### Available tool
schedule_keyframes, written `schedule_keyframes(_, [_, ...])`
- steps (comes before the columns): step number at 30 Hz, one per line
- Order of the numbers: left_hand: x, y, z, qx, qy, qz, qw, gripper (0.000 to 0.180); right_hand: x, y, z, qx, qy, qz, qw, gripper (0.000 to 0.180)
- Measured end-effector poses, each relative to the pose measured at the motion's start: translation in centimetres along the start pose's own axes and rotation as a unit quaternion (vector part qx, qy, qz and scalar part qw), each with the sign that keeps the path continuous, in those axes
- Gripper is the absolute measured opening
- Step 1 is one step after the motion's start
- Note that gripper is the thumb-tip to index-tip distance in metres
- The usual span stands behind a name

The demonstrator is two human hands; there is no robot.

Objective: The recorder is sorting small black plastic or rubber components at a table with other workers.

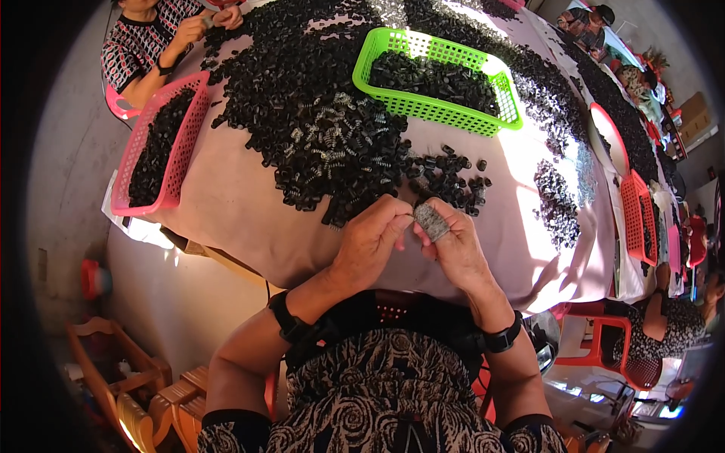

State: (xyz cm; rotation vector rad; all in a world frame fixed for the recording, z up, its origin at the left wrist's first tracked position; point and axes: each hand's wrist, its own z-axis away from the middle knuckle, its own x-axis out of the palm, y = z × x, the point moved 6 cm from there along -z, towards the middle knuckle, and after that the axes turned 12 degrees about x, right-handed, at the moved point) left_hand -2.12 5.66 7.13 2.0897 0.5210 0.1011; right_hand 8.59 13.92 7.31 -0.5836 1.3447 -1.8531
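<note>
Close together at the near edge of the table, my left hand (371, 240) and my right hand (458, 245) are both closed in a pinch. What sits between the fingertips is too small and hidden to name. A grey fabric cover (431, 223) wraps my right thumb. Just beyond my hands lies a heap of small black plastic parts (302, 177), with silvery coil springs (332, 140) scattered over its top. A smaller cluster of black parts (453, 177) lies past my right hand.
A green basket (411, 106) of black parts stands beyond my hands, and a pink basket (170, 192) at the left edge. A co-worker's hands (192, 30) work at the far left. Right of the pink tablecloth (483, 249) stand a red basket (633, 219) and red chair (604, 340).
</note>
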Motion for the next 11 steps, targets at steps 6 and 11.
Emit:
schedule_keyframes(6, [0.1,-0.9,0.5,-0.082,0.001,0.051,0.995,0.017,0.1,-1.4,0.4,-0.189,0.101,0.183,0.959,0.008])
schedule_keyframes(11, [0.1,-1.7,0.8,-0.149,-0.003,0.093,0.985,0.017,0.4,-1.4,0.7,-0.149,0.098,0.144,0.973,0.007])
